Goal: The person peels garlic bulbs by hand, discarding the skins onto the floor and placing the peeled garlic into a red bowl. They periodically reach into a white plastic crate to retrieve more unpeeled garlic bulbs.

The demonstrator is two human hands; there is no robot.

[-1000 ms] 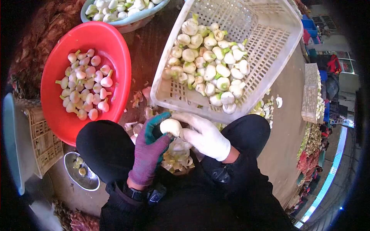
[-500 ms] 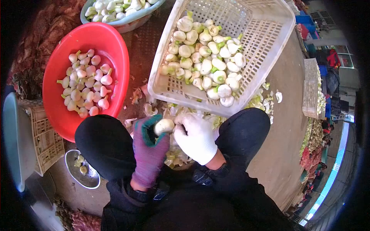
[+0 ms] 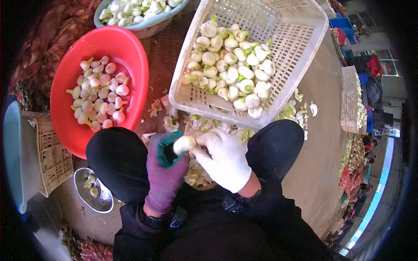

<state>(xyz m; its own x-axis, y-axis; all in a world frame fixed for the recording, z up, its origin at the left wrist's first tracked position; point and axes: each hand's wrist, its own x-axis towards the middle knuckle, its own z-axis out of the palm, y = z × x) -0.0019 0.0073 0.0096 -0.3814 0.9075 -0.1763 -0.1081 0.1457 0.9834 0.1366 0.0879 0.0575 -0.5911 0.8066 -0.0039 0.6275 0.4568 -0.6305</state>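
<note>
My left hand (image 3: 167, 169), in a purple and green glove, is wrapped round a whitish garlic bulb (image 3: 184, 145) above my lap. My right hand (image 3: 227, 161), in a white glove, pinches the right side of that bulb between thumb and fingers; the fingertips and the part they grip are partly hidden. Beneath the hands, between my knees, lies a heap of pale and greenish peelings (image 3: 200, 175). Beyond them, a white perforated crate (image 3: 209, 109) holds many trimmed garlic bulbs (image 3: 233, 89).
Left of the crate stands a red basin (image 3: 138, 65) with pinkish-white bulbs (image 3: 101, 93). A pale blue basin (image 3: 152, 27) of bulbs is behind it. A small metal bowl (image 3: 103, 204) sits by my left knee. Mesh sacks (image 3: 48, 52) lie far left; stacked crates (image 3: 349, 100) stand right.
My right hand has turned, and its fingers now extend further over the bulb's right end. My left hand, still round the bulb, has shifted slightly left.
</note>
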